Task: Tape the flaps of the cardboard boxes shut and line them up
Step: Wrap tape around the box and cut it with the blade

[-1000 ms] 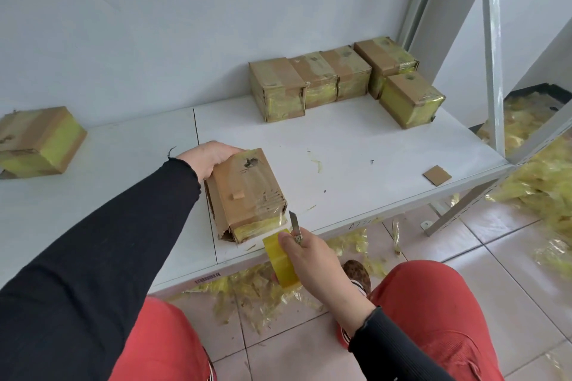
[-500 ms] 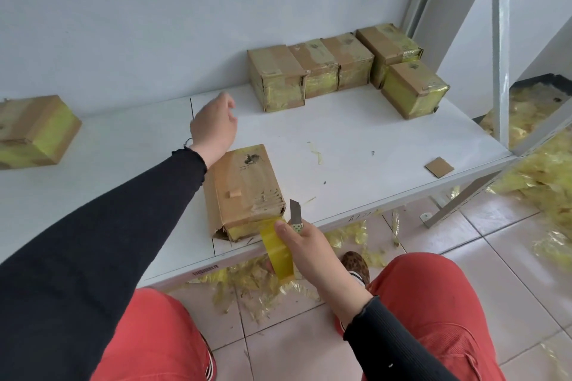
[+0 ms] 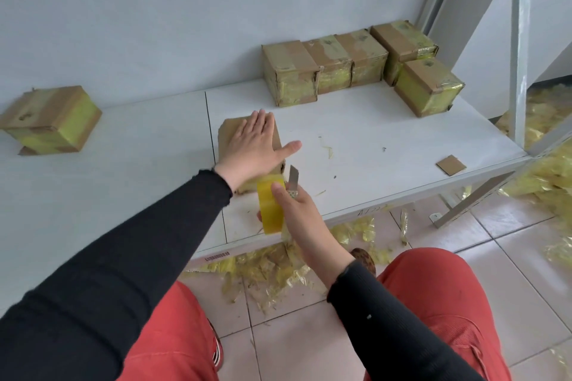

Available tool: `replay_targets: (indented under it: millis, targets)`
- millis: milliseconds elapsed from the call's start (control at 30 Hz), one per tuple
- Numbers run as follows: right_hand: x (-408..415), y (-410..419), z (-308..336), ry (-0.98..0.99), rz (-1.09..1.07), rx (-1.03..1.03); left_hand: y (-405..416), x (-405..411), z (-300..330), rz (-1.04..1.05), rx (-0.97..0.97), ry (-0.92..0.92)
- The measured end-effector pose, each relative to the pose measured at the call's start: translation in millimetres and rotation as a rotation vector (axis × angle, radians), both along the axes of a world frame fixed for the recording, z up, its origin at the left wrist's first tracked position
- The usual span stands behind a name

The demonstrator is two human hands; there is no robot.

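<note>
Left hand (image 3: 252, 145) flat, fingers straight, pressing on cardboard box (image 3: 227, 133) near the front edge of white shelf (image 3: 387, 148). Right hand (image 3: 298, 213) gripping yellow tape roll (image 3: 269, 207) (plus a knife (image 3: 292, 178), blade up). Taped boxes (image 3: 322, 68) lined along the wall.

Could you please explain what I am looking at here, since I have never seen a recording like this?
There is no machine here: a person wears a camera on the head, so the single view looks down at their own arms and red-trousered knees. The left hand lies flat, fingers straight, on top of a cardboard box near the front of a white shelf. The right hand grips a roll of yellow tape together with a utility knife, blade up. Five taped boxes are grouped at the back against the wall, four in a row and one in front. Another box sits alone far left, and a cardboard scrap lies on the right. Tape scraps litter the tiled floor.
</note>
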State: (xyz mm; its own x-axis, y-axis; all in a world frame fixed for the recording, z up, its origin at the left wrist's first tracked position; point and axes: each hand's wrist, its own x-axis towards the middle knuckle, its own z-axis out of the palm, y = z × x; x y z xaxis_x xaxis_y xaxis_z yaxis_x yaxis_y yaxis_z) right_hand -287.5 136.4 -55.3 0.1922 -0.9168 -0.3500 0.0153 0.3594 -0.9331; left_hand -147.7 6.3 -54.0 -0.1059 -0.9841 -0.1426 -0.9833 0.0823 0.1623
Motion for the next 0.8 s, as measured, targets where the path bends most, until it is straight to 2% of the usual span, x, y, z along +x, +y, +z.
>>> replay_targets:
  millis: [133,333,433,500,533,600,667,733,767,800]
  targets:
    - [14,-9,-2,0.011,0.071,-0.03,-30,10,13,-0.023,0.082,-0.009]
    - [16,-6,-14,0.02,-0.021,-0.047,-20,5,-4,-0.005,-0.112,-0.046]
    - [19,-8,-10,0.033,0.011,0.001,-20,3,-3,0.0,-0.137,-0.038]
    - [19,-7,-6,-0.003,0.014,0.028,-19,4,4,-0.012,-0.086,-0.044]
    - [19,-6,-5,-0.022,0.007,0.037,-19,5,11,-0.026,-0.036,-0.005]
    - [18,-4,-4,-0.057,-0.016,0.05,-16,10,28,-0.036,0.0,0.212]
    - [17,-4,-4,-0.076,-0.028,0.064,-5,19,38,0.01,-0.183,0.426]
    - [16,-3,-3,-0.051,-0.012,0.078,26,24,32,0.116,-0.436,0.479]
    - [14,-4,-4,0.013,0.014,0.068,48,24,26,0.188,-0.452,0.495]
    - [11,-4,-5,0.1,0.049,0.045,69,23,16,0.255,-0.377,0.506]
